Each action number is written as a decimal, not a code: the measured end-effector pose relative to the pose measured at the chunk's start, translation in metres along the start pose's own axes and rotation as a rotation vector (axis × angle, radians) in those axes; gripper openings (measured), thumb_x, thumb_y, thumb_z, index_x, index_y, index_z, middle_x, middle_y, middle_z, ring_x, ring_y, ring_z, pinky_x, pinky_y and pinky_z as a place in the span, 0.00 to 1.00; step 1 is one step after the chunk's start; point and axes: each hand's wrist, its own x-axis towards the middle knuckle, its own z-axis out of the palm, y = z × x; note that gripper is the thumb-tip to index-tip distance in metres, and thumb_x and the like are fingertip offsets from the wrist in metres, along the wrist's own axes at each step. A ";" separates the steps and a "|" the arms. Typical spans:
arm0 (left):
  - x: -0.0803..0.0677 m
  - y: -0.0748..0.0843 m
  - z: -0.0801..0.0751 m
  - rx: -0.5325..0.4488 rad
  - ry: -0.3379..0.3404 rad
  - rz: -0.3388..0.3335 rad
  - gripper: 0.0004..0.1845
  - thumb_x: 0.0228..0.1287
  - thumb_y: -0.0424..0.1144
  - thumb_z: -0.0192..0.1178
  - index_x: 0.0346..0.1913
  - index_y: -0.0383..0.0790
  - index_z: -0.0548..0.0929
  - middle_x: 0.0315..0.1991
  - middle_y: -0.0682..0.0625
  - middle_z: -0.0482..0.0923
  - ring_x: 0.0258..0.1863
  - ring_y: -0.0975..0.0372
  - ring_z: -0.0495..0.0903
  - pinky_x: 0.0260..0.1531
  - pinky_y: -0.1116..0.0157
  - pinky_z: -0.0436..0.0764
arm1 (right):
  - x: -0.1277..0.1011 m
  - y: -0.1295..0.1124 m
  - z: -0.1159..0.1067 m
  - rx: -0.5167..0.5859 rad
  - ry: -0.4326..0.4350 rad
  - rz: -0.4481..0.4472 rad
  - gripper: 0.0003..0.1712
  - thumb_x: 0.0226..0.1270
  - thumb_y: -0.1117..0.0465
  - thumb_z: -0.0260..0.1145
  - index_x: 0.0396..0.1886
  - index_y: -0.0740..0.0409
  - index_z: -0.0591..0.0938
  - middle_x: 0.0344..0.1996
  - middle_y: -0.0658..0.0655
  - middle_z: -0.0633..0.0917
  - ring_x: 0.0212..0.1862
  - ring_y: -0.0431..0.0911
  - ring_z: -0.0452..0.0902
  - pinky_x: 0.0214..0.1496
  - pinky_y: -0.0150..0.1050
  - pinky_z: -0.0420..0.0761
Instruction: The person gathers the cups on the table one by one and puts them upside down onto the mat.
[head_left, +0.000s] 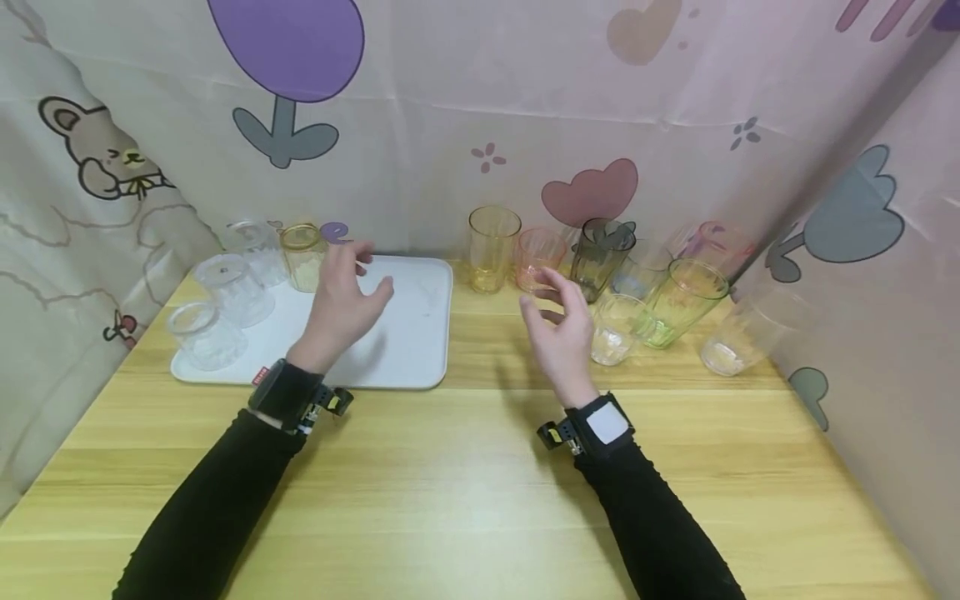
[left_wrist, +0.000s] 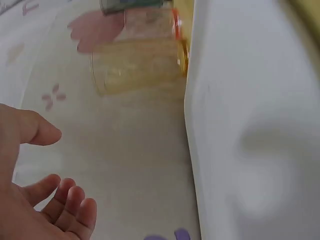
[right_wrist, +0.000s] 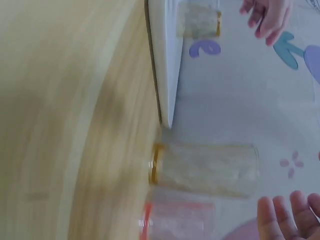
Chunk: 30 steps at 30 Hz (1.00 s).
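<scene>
The left hand [head_left: 347,298] is held above the white tray [head_left: 420,333], fingers loosely spread and relaxed, nothing gripped; its open palm and fingertips are also seen at the lower left of the left wrist view [left_wrist: 35,200]. From that hand, a short yellow-tinted glass [head_left: 303,256] is found at about 11 o'clock, standing on the far part of the tray, near the fingertips but not touched. Three clear glasses [head_left: 234,287] are set upside down on the tray at 9 o'clock from the hand, well apart from it.

The right hand [head_left: 562,329] is raised over the wooden table [head_left: 465,467], fingers relaxed and slightly curled, nothing held. At 12 o'clock from it a pink glass [head_left: 538,258] is stood upright, and a tall yellow glass [head_left: 492,248] is placed at 11 o'clock, just beside the tray's right edge; the same tall glass is seen against the tray edge in the right wrist view [right_wrist: 205,170]. A dark smoky glass [head_left: 602,257] is stood at 1 o'clock, a small clear glass [head_left: 617,329] just beside the hand at 3 o'clock, and a green glass [head_left: 682,302] beyond it, apparently tilted. Further clear glasses are gathered near the right curtain, too faint to be told apart
</scene>
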 end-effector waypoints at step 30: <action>-0.049 0.026 0.047 0.252 -0.688 0.067 0.22 0.66 0.39 0.65 0.61 0.36 0.80 0.46 0.49 0.80 0.43 0.58 0.78 0.44 0.59 0.81 | -0.004 0.035 -0.057 -0.014 0.572 0.254 0.67 0.52 0.58 0.85 0.80 0.54 0.47 0.76 0.54 0.49 0.73 0.42 0.45 0.76 0.37 0.55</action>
